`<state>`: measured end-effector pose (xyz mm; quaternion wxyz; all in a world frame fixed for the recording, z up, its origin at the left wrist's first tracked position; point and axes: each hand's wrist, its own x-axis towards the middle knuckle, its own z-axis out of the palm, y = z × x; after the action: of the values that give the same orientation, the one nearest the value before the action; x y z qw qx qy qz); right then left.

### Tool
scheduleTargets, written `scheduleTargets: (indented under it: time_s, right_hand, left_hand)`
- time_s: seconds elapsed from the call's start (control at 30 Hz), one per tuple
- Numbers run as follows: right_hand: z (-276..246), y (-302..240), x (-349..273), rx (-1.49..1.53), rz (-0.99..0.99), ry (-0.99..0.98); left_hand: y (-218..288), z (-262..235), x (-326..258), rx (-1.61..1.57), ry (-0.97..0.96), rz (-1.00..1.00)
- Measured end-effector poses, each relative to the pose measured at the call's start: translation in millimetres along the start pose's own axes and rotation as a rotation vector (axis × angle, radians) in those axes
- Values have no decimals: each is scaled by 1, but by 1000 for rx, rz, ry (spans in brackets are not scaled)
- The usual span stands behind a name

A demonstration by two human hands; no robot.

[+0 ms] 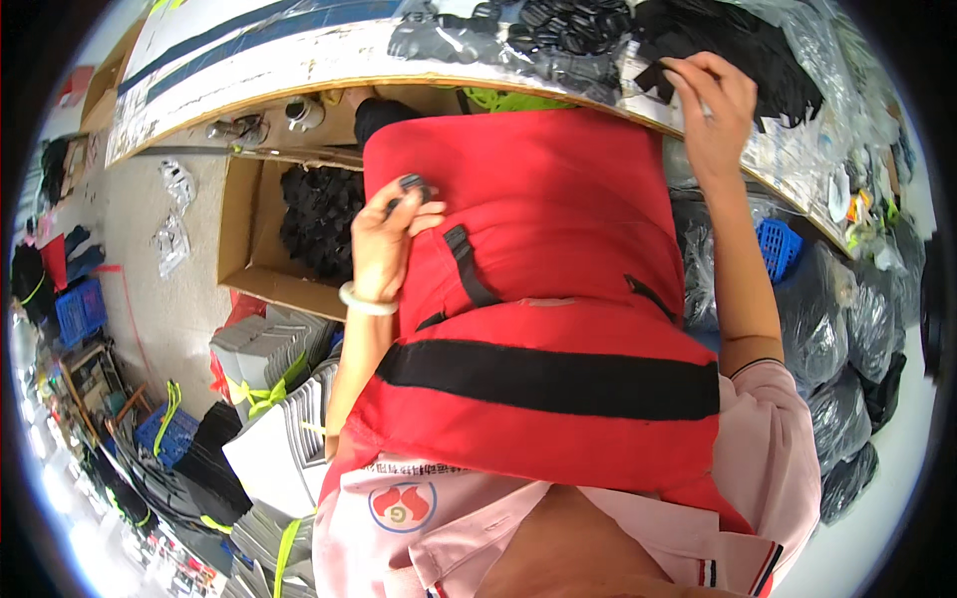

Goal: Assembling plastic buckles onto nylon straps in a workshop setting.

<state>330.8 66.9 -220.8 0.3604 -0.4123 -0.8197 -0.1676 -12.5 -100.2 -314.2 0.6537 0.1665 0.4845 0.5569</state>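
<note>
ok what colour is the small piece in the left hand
Black; the small piece in the left hand shows best in the head view.

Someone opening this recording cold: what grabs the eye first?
The big red apron fills the middle, crossed by a broad black band. At upper right, the right hand pinches a black strip beside a dark pile; the left hand, over the apron, holds a small black piece.

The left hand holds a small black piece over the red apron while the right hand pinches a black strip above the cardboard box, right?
Not quite: the right hand pinches the black strip over the white table, beside the black pile, not above the cardboard box. The head view shows it; the left hand does hold a small black piece over the red apron.
</note>
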Motion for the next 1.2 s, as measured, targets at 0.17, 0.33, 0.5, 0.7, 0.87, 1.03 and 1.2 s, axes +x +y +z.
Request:
scheduleTargets:
  time_s: [0.17,0.33,0.5,0.7,0.87,1.03,1.2]
  right_hand:
    - [-10,-110,11,759,444,-423]
    - [14,-138,-8,1396,883,-938]
    - [20,-152,-7,1664,1071,-1125]
    - [26,-156,-10,1799,1142,-1075]
    - [30,-160,-15,1809,1110,-1001]
    - [47,-157,-28,1753,1020,-934]
    - [52,-148,-22,1664,981,-1049]
  left_hand:
    - [0,33,3,122,-149,-4]
    - [2,46,5,-371,-315,-239]
    - [-11,29,8,-750,-496,-347]
    - [-13,28,11,-756,-545,-337]
    - [-14,31,11,-699,-556,-271]
    - [-4,36,16,-336,-435,-244]
    - [-14,40,7,-534,-136,-376]
